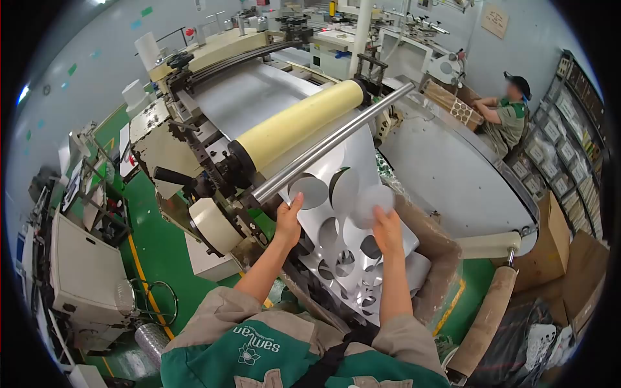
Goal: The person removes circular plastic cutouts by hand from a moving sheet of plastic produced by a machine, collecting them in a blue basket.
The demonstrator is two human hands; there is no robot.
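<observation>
My left hand point(288, 223) is closed at the edge of a round grey disc point(310, 193), its thumb against the rim. A pale round disc point(370, 205) is pinched between the fingers and thumb of my right hand point(388, 229), partly blurred. Between and below my hands hangs a shiny silver sheet point(331, 155) with rows of round holes cut through it. Its lower, perforated part point(352, 284) folds down into a large brown box point(436, 258) in front of me.
A yellow roller point(301, 123) and a steel bar point(336, 142) cross the machine just beyond my hands. A black-handled crank point(174, 178) juts out at left. A grey panel point(466, 187) stands at right; a co-worker point(508, 116) sits beyond it. Cardboard boxes point(543, 239) stand at far right.
</observation>
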